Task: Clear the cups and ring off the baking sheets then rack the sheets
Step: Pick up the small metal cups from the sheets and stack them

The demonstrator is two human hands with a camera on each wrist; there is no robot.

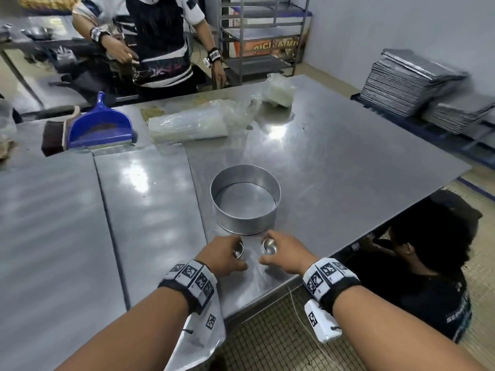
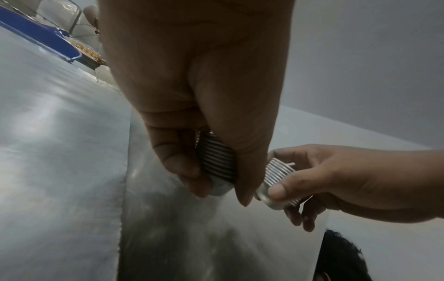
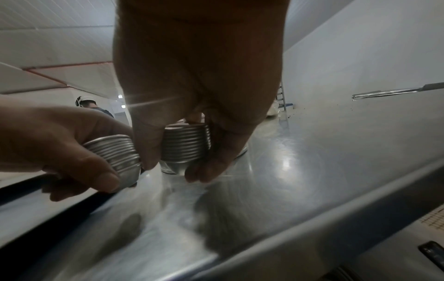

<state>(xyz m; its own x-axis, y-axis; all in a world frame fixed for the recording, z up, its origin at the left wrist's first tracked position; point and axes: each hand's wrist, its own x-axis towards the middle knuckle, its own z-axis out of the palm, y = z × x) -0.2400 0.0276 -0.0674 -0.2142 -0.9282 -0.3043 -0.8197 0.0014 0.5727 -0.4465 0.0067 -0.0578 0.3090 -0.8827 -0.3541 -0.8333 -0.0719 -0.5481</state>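
Two small ribbed metal cups are up in the fingers, one per hand, right at the near edge of the steel table (image 1: 348, 145). On the left side, the left hand (image 1: 222, 257) has its thumb and fingers curled round the left ribbed metal cup (image 1: 238, 249); the left wrist view shows that cup (image 2: 217, 161) pinched between thumb and fingers, its base pointing down at the metal surface. Over on the right, the right hand (image 1: 288, 254) grips the right ribbed metal cup (image 1: 268, 246) the same way, thumb on one side and fingers wrapped on the other, clear in the right wrist view (image 3: 185, 146). Whether either cup's base touches the surface is hard to tell. The two cups sit just beside each other, hands nearly knuckle to knuckle.

Just beyond them stands the round aluminium cake ring (image 1: 245, 202), upright on the rightmost flat baking sheet (image 1: 334, 170), well clear of both hands. Two more flat grey baking sheets (image 1: 150, 196) lie side by side to the left.

Further back: a blue plastic dustpan (image 1: 100, 127), a brush (image 1: 55, 139) beside it, a clear plastic bag roll (image 1: 187, 124). A stack of metal trays (image 1: 409, 81) is piled by the wall on the right, a metal rack (image 1: 262, 36) behind, one person standing (image 1: 158, 41) across the table and another crouching (image 1: 428, 250) below its right edge.
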